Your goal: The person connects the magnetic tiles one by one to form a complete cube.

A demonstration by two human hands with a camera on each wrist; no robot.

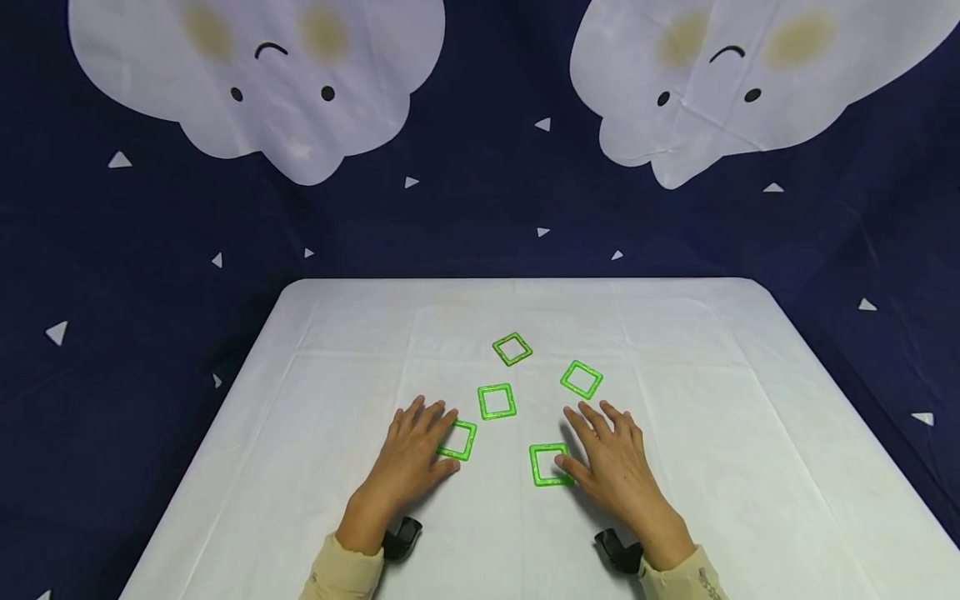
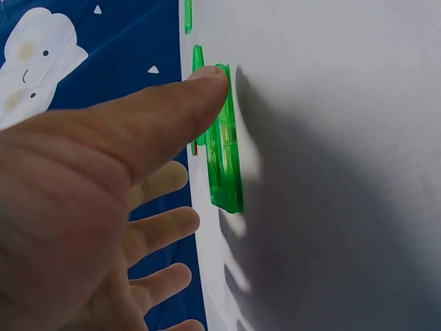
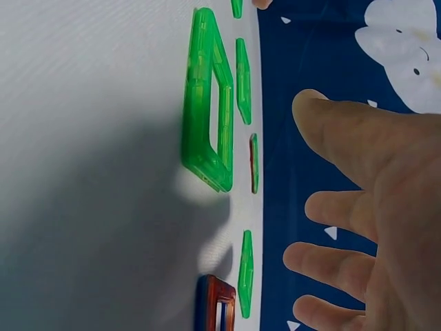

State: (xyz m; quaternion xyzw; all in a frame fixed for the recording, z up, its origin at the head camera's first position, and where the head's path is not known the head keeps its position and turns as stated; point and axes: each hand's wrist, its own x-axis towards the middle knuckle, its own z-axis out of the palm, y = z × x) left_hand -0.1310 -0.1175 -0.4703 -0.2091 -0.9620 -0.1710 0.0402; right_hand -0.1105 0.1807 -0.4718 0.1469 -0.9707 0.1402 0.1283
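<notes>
My left hand (image 1: 412, 450) hovers with spread, relaxed fingers over a green square magnetic tile (image 1: 471, 442), covering its left part. In the left wrist view the thumb overlaps this open-framed tile (image 2: 224, 165). My right hand (image 1: 618, 471) is likewise spread, its thumb above another green tile (image 1: 535, 465); the right wrist view shows that tile (image 3: 198, 117) flat on the table, with the thumb apart from it. Below it in that view lies a red and blue tile (image 3: 212, 303), hidden under the right hand in the head view. Neither hand holds anything.
Beyond the hands lie a green tile in the middle (image 1: 498, 416), one at the right (image 1: 588, 369) and one farthest back (image 1: 524, 343). All rest on a white-covered table (image 1: 360, 333). A dark blue cloth (image 1: 480, 208) with clouds and triangles hangs behind.
</notes>
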